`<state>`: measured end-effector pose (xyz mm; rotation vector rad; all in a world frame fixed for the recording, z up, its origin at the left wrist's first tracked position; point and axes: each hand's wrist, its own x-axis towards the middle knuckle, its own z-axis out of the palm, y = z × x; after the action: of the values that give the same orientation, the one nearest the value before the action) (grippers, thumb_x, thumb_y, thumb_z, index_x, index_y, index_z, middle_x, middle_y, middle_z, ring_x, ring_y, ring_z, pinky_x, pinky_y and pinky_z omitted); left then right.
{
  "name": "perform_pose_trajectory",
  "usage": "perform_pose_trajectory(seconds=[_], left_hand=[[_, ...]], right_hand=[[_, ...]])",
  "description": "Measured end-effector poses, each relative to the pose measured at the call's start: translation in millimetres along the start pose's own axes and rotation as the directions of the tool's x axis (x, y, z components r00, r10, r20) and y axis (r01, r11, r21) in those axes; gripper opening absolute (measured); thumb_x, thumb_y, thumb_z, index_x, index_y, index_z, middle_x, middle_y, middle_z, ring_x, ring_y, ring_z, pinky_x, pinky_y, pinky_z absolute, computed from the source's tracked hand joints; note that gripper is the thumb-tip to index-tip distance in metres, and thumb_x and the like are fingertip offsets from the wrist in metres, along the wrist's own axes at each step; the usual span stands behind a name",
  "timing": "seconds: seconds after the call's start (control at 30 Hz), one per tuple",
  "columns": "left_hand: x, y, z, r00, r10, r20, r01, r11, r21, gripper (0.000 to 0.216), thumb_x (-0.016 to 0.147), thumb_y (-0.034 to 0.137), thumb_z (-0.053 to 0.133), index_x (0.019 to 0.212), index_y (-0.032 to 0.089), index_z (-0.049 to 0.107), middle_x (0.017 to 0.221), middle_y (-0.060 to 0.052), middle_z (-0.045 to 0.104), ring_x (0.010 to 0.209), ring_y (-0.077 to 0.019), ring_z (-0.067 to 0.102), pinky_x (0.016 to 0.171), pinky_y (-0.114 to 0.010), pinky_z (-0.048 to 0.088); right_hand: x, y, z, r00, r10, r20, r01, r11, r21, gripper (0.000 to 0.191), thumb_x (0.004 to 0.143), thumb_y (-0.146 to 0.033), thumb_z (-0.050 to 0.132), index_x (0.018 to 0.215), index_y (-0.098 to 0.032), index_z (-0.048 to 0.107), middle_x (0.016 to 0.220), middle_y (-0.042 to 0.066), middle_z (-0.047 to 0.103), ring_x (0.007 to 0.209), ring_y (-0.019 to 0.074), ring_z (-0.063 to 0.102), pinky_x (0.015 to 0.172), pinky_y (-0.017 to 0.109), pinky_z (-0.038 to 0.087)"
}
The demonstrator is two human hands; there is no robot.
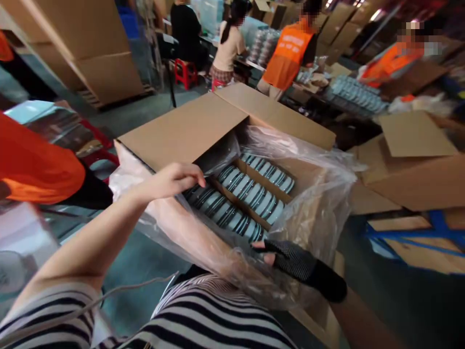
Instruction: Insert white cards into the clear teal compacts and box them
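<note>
A large cardboard carton (189, 131) stands in front of me, lined with clear plastic film (316, 189). Inside, rows of round, flat, lid-like pieces (250, 191) with pale faces and dark rims stand on edge, separated by cardboard dividers (261, 179). My left hand (176, 180) is bare and hovers over the carton's left side, fingers loosely bent, with nothing visible in it. At the near right corner, my right hand (294, 261), in a black fingerless glove, lies against the film beside the nearest row. Its visible fingertips are apart.
Another carton (417, 169) with raised flaps stands right, near a blue frame (410, 235). A person in an orange vest (39, 160) is close on my left. Several people work at a table (254, 63) behind the carton. Tall cartons (105, 53) stand back left.
</note>
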<state>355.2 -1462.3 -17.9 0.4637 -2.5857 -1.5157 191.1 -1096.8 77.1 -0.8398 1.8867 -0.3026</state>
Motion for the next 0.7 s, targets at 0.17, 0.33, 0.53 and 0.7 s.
perform_pose_trajectory(seconds=[0.17,0.33,0.53,0.7], left_hand=[[42,-3,67,0.723,-0.261,0.640,0.010,0.930,0.367,0.030,0.070,0.035,0.071,0.094,0.018,0.071,0.086,-0.007,0.072,0.088,-0.0278,0.067,0.084,-0.038,0.049],[39,-22,19,0.930,-0.241,0.276,-0.014,0.729,0.684,0.053,0.087,0.038,0.055,0.135,0.014,0.052,0.133,-0.016,0.057,0.124,-0.0325,0.052,0.106,-0.045,0.037],[36,-59,-93,0.881,-0.215,-0.421,0.453,0.638,0.622,0.081,0.092,0.052,0.044,0.152,0.009,0.011,0.161,-0.020,0.001,0.146,-0.0388,0.008,0.109,-0.062,0.029],[28,-74,-88,0.915,-0.265,-0.305,0.403,0.534,0.743,0.068,0.093,0.055,0.040,0.145,0.012,0.032,0.161,-0.019,0.011,0.146,-0.0381,0.009,0.101,-0.080,0.012]], right_hand=[[39,-8,-20,0.966,-0.055,-0.251,-0.043,0.928,-0.369,0.049,0.089,-0.043,0.051,0.134,-0.024,0.058,0.131,0.005,0.062,0.120,0.0205,0.059,0.107,0.032,0.041],[123,-14,-27,0.993,0.004,-0.116,-0.062,0.863,-0.502,0.059,0.088,-0.051,0.056,0.140,-0.024,0.050,0.135,0.010,0.059,0.124,0.0250,0.056,0.103,0.035,0.044],[214,-25,10,0.995,0.075,-0.069,-0.100,0.838,-0.536,0.050,0.093,-0.038,0.052,0.138,-0.016,0.051,0.126,0.010,0.065,0.112,0.0194,0.063,0.091,0.024,0.047],[225,-21,20,0.995,-0.001,-0.095,-0.056,0.802,-0.594,0.041,0.095,-0.021,0.042,0.132,-0.016,0.058,0.119,0.013,0.068,0.108,0.0229,0.064,0.092,0.030,0.048]])
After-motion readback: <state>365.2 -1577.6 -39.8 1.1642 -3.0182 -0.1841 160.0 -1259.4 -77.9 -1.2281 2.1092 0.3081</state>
